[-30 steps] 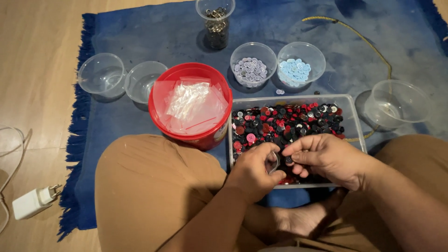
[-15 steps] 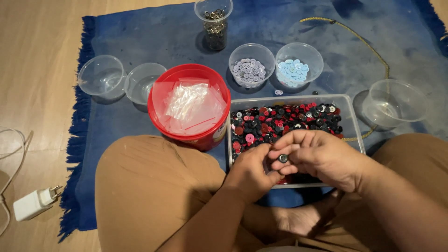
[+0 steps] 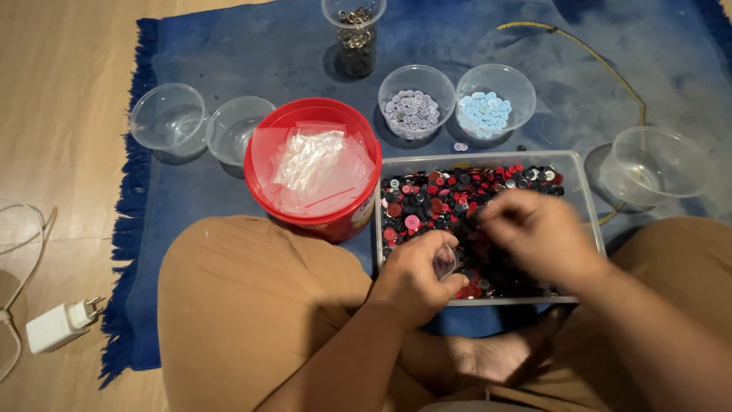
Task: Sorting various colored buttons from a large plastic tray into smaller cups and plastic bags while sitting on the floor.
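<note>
Head view: your left hand [image 3: 415, 276] pinches a small clear piece over the clear tray [image 3: 587, 221] of mixed buttons [image 3: 438, 200] at the rug's [image 3: 229, 46] near edge, right hand [image 3: 534, 229] blurred, grip unclear; two bowls [image 3: 418, 95] filled, most buttons unsorted.

Left of my grip: a red bucket [image 3: 313, 172] filled with clear plastic bags [image 3: 314, 162]; farther left, two empty clear bowls [image 3: 168, 120] [image 3: 236, 130]. Beyond my grip: a bowl of pale lilac buttons [image 3: 416, 101], a bowl of light blue buttons [image 3: 494, 99], and a tall cup of metal pieces [image 3: 354, 34]. Right of my grip: an empty clear tub [image 3: 654, 166]. All rest on a blue rug [image 3: 252, 53]. Far left, on the wooden floor [image 3: 61, 84]: a white charger [image 3: 61, 324].
</note>
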